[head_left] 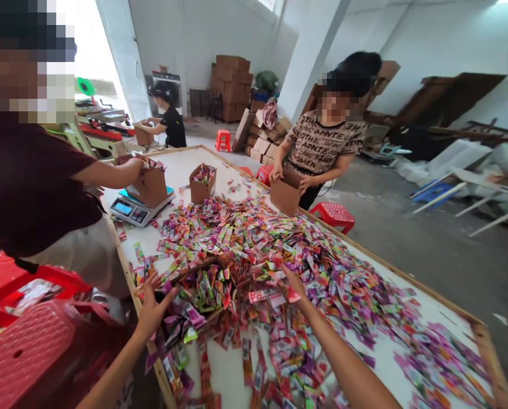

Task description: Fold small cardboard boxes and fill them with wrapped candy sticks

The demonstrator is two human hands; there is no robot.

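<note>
A large heap of small colourful sachets point(279, 250) covers the white table point(407, 284). My left hand point(154, 307) grips the near rim of a cardboard box point(181, 272) tilted at the table's edge and filled with sachets. My right hand point(294, 281) reaches into the heap beside the box, fingers buried among the sachets, so what it holds is hidden.
A person at left holds a box point(151, 184) on a digital scale point(137, 210). Another open box point(202, 182) stands mid-table. A person at the far edge holds a box point(285, 193). Red plastic stools point(36, 352) lie at left, one point(334, 215) at right. Cartons are stacked behind.
</note>
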